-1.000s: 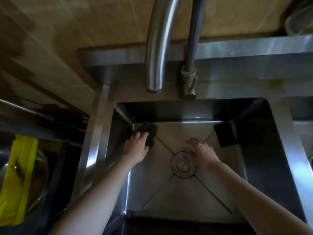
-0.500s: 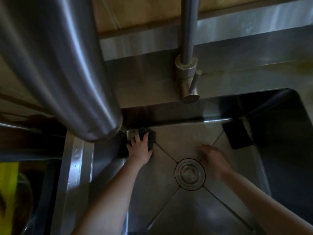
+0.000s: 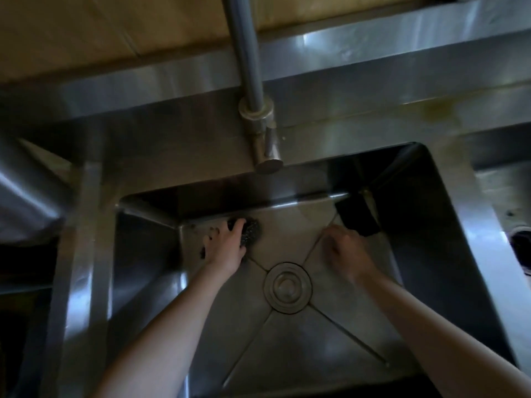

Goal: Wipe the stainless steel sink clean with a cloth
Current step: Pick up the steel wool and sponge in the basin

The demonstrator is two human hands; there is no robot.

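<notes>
The stainless steel sink [image 3: 290, 357] fills the view, with a round drain [image 3: 288, 287] in the middle of its floor. A dark, coarse cloth [image 3: 252, 229] lies in the far-left corner of the floor. My left hand [image 3: 225, 248] lies on top of it with spread fingers and presses it down; dark cloth shows between the fingers. My right hand [image 3: 347, 254] rests on the floor to the right of the drain, blurred, fingers loosely bent, holding nothing.
A black pad-like object [image 3: 357, 218] leans in the far-right corner of the basin, just beyond my right hand. The tap's upright pipe and handle [image 3: 255, 116] stand on the back ledge above the basin. A thick steel spout [image 3: 26, 202] looms blurred at the left edge.
My view has shifted, and the big spout has slid off to the left. My left hand stays on the cloth in the far-left corner. My right hand has edged toward the far-right corner.
</notes>
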